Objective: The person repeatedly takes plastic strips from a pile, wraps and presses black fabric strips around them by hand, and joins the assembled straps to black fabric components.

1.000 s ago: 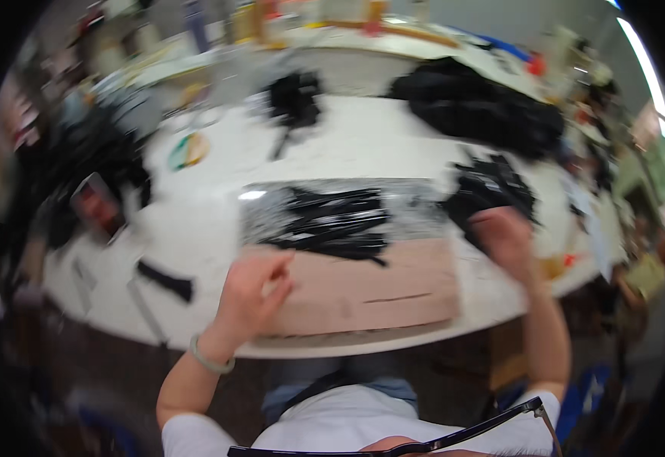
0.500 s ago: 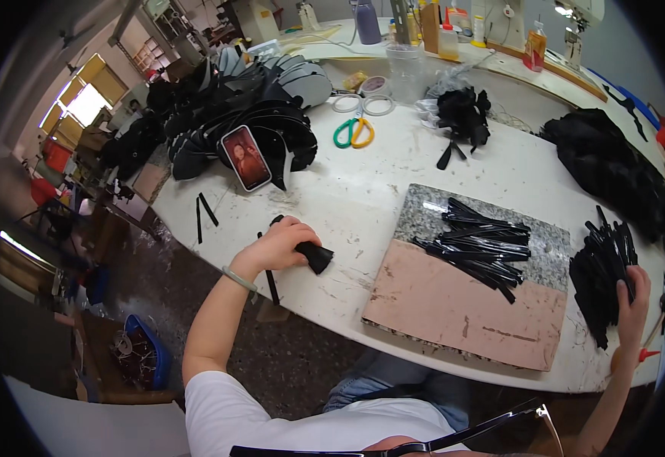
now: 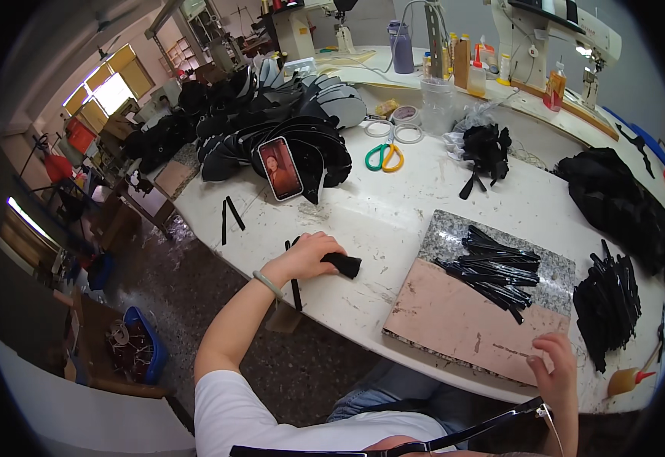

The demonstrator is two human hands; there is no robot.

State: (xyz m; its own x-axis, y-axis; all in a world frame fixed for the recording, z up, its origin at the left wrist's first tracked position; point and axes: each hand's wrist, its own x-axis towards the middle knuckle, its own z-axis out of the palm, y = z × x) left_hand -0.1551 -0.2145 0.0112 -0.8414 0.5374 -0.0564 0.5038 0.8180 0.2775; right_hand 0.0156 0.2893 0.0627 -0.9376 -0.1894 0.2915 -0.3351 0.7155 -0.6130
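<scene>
At the table's near left edge, my left hand (image 3: 309, 257) is closed round a bundle of black strips (image 3: 345, 265), whose cut end pokes out beside the fingers. A single black strip (image 3: 296, 292) lies under that wrist, over the edge. My right hand (image 3: 554, 369) hovers by the near right corner of a pinkish board (image 3: 477, 324), fingers curved and apart, with nothing visible in them. The board lies on a speckled stone slab (image 3: 443, 232). Glossy black strips (image 3: 492, 266) are heaped across both. Right of the slab is a second pile of black strips (image 3: 608, 305).
Behind my left hand are two loose strips (image 3: 233, 215), a phone (image 3: 280, 169) leaning on black cut pieces (image 3: 302, 126), and scissors (image 3: 385, 157). Black material (image 3: 614, 198) lies far right. A glue bottle (image 3: 628, 381) is near the right edge; a sewing machine (image 3: 576, 46) stands behind.
My right hand has left the pile of black strips and moved left to the board's near corner. My left hand keeps its bundle. The whole view has shifted.
</scene>
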